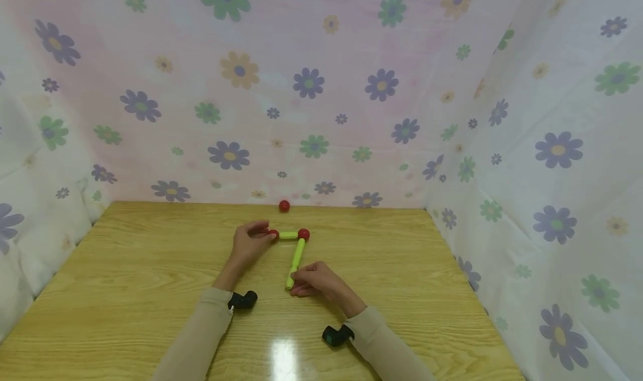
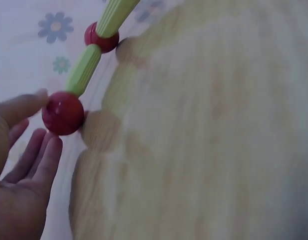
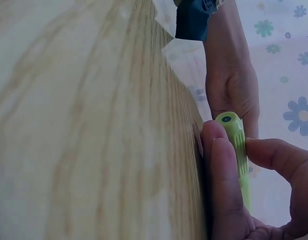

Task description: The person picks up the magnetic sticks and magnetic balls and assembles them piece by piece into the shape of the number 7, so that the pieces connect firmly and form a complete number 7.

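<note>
Two red balls and two yellow-green rods are joined in an angled shape on the table. My left hand pinches the left red ball between thumb and fingers. From that ball a short yellow-green rod runs right to the corner red ball. A longer yellow-green rod slants down from the corner toward me. Its near end is pinched by my right hand. In the right wrist view, that rod's ribbed end shows a small dark disc at its tip.
A loose red ball sits at the table's back edge, by the flowered cloth. The wooden table extends around the hands. Dark wrist cameras stick out from both sleeves.
</note>
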`<state>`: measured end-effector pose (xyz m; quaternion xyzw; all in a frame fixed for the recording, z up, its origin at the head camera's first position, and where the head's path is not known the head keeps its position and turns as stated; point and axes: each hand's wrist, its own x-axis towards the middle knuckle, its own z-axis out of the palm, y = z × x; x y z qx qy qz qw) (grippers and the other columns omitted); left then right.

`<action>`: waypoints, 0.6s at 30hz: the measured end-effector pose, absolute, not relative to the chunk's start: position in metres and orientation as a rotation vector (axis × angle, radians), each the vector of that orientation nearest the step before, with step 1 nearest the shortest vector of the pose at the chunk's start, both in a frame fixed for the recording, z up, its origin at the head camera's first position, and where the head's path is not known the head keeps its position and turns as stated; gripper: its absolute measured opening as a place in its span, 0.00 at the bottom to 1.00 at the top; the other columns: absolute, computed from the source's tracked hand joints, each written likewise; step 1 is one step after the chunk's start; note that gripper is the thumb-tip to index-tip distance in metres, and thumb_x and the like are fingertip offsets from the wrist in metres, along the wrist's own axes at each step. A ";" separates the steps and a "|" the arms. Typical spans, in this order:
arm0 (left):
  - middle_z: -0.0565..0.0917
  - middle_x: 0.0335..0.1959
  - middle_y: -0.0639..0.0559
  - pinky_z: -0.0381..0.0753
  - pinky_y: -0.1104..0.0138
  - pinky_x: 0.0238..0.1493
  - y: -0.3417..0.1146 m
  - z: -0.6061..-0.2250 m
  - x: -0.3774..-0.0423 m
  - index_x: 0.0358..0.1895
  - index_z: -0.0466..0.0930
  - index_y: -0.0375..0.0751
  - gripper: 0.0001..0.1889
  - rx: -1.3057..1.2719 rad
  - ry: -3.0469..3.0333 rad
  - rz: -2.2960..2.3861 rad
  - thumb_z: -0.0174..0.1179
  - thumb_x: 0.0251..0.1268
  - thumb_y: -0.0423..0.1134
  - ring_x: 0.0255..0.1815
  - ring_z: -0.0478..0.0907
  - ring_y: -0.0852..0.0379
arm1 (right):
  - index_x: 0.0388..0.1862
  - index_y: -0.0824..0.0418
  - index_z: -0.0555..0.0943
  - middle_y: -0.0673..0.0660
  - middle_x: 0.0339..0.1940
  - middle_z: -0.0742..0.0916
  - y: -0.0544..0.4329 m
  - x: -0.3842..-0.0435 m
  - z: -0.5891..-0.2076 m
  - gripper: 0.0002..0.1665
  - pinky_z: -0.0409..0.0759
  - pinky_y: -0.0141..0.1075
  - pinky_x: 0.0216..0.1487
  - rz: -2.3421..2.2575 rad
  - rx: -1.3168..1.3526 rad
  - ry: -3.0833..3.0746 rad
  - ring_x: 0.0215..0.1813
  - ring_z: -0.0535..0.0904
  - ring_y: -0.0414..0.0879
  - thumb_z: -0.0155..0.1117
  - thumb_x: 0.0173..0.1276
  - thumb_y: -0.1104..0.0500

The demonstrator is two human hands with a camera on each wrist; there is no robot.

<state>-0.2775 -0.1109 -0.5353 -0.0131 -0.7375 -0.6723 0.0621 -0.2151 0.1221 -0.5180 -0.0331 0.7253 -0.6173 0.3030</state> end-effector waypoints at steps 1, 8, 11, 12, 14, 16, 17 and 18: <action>0.83 0.56 0.34 0.81 0.75 0.50 -0.112 -0.535 -0.280 0.61 0.80 0.30 0.22 -0.049 -2.239 -2.048 0.70 0.66 0.33 0.57 0.81 0.43 | 0.42 0.70 0.87 0.57 0.29 0.90 0.122 -0.216 -0.518 0.15 0.87 0.29 0.35 -1.640 -0.083 1.917 0.31 0.89 0.42 0.66 0.72 0.57; 0.80 0.60 0.31 0.80 0.76 0.52 -0.117 -0.525 -0.297 0.62 0.78 0.26 0.19 -0.118 -2.225 -2.030 0.61 0.74 0.33 0.60 0.79 0.41 | 0.43 0.70 0.86 0.58 0.29 0.91 0.123 -0.218 -0.519 0.14 0.87 0.29 0.35 -1.661 -0.060 1.894 0.32 0.89 0.42 0.67 0.72 0.57; 0.80 0.60 0.31 0.80 0.72 0.55 -0.116 -0.519 -0.306 0.62 0.78 0.25 0.19 -0.121 -2.240 -1.999 0.60 0.74 0.33 0.61 0.78 0.39 | 0.43 0.70 0.87 0.58 0.29 0.91 0.123 -0.218 -0.518 0.14 0.87 0.30 0.36 -1.669 -0.054 1.885 0.32 0.89 0.42 0.67 0.71 0.57; 0.80 0.60 0.31 0.80 0.69 0.57 -0.115 -0.517 -0.308 0.62 0.78 0.25 0.19 -0.119 -2.252 -1.989 0.60 0.75 0.33 0.61 0.77 0.39 | 0.43 0.70 0.87 0.57 0.29 0.91 0.123 -0.217 -0.518 0.14 0.87 0.30 0.36 -1.671 -0.054 1.884 0.32 0.89 0.42 0.67 0.71 0.57; 0.80 0.61 0.33 0.80 0.63 0.59 -0.113 -0.514 -0.314 0.63 0.78 0.27 0.19 -0.106 -2.283 -1.973 0.60 0.75 0.34 0.62 0.77 0.40 | 0.43 0.70 0.87 0.57 0.29 0.91 0.123 -0.217 -0.517 0.14 0.87 0.30 0.36 -1.675 -0.060 1.880 0.32 0.89 0.42 0.67 0.72 0.57; 0.79 0.62 0.34 0.79 0.58 0.61 -0.110 -0.513 -0.320 0.63 0.78 0.29 0.19 -0.093 -2.314 -1.971 0.59 0.75 0.34 0.63 0.75 0.41 | 0.43 0.70 0.87 0.57 0.29 0.91 0.123 -0.216 -0.517 0.14 0.87 0.30 0.36 -1.676 -0.069 1.879 0.32 0.89 0.42 0.66 0.72 0.57; 0.79 0.62 0.34 0.79 0.55 0.62 -0.108 -0.512 -0.323 0.64 0.78 0.29 0.19 -0.098 -2.328 -1.959 0.60 0.75 0.33 0.63 0.75 0.40 | 0.43 0.70 0.87 0.57 0.28 0.91 0.123 -0.217 -0.517 0.14 0.87 0.29 0.35 -1.677 -0.072 1.878 0.32 0.89 0.42 0.66 0.72 0.58; 0.78 0.63 0.34 0.78 0.53 0.63 -0.105 -0.511 -0.325 0.64 0.78 0.29 0.19 -0.095 -2.342 -1.954 0.60 0.74 0.33 0.64 0.74 0.40 | 0.43 0.70 0.86 0.56 0.28 0.91 0.123 -0.217 -0.517 0.14 0.87 0.29 0.35 -1.676 -0.076 1.878 0.32 0.89 0.42 0.66 0.72 0.58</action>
